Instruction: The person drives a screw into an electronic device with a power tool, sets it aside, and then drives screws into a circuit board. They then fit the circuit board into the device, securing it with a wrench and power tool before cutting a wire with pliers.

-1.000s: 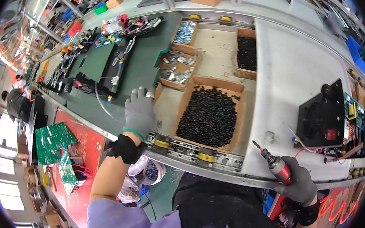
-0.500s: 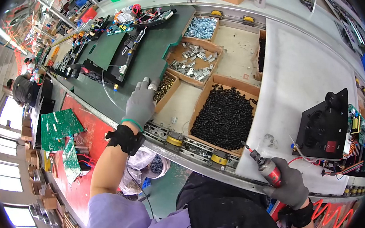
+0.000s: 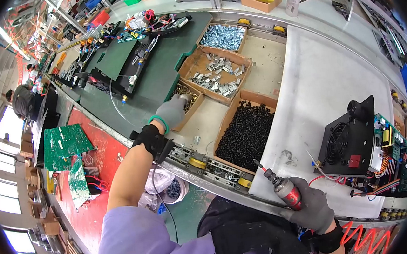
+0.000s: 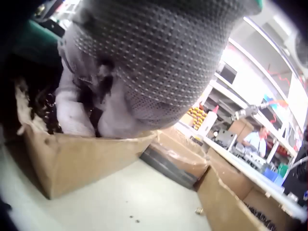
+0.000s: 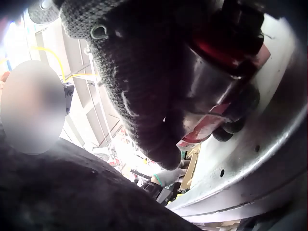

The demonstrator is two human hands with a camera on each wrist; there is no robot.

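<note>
My left hand point(image 3: 172, 113), in a grey glove, reaches into a small cardboard box point(image 3: 194, 110) of brass-coloured pieces. In the left wrist view the gloved hand point(image 4: 144, 57) has bent fingers point(image 4: 74, 118) dipping behind the box wall point(image 4: 86, 161); whether they pinch a piece is hidden. The gloved right hand point(image 3: 313, 208) grips a red and silver power screwdriver point(image 3: 286, 192) over the near edge of the white surface, its bit pointing up and left. Close up in the right wrist view, that hand point(image 5: 134, 86) is wrapped around the tool point(image 5: 207, 86).
Boxes of black screws point(image 3: 248, 135), metal brackets point(image 3: 218, 72) and bluish screws point(image 3: 222, 37) stand nearby. A black fan unit point(image 3: 340, 144) with an exposed circuit board lies at right. Another dark assembly point(image 3: 127, 80) rests on the green surface. Roller rails point(image 3: 217, 169) line the near edge.
My left hand has moved from the green surface beside the small box into it, its fingers now bending down. The right hand still grips the screwdriver, slightly farther left in view.
</note>
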